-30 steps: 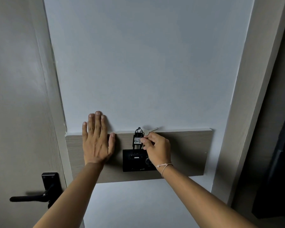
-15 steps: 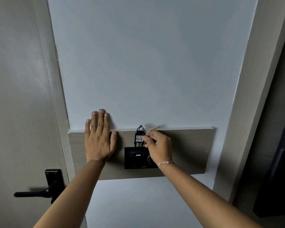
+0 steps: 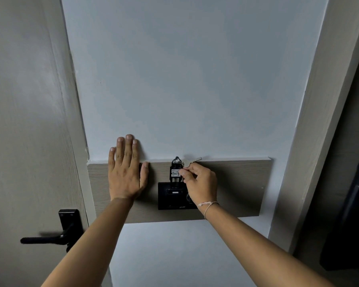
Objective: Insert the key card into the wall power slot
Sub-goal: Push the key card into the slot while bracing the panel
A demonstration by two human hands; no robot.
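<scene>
A black key card [image 3: 175, 175] with a white numbered label stands upright, its lower end at the top of the black wall power slot [image 3: 170, 196]. A metal key [image 3: 192, 161] hangs off its ring, pointing up and right. My right hand [image 3: 199, 184] pinches the card's right side with thumb and fingers. Part of the black slot plate is hidden behind that hand. My left hand [image 3: 126, 169] lies flat against the wall, fingers together, to the left of the slot and holding nothing.
The slot plate sits on a wooden panel [image 3: 236, 187] across a pale wall. A door [image 3: 25, 141] with a black lever handle [image 3: 50, 238] is at the left. A wooden frame [image 3: 319, 121] and dark fabric [image 3: 352, 214] stand at the right.
The view has shifted slightly. My right hand and the key card stay at the top of the slot, and my left hand remains flat against the wall.
</scene>
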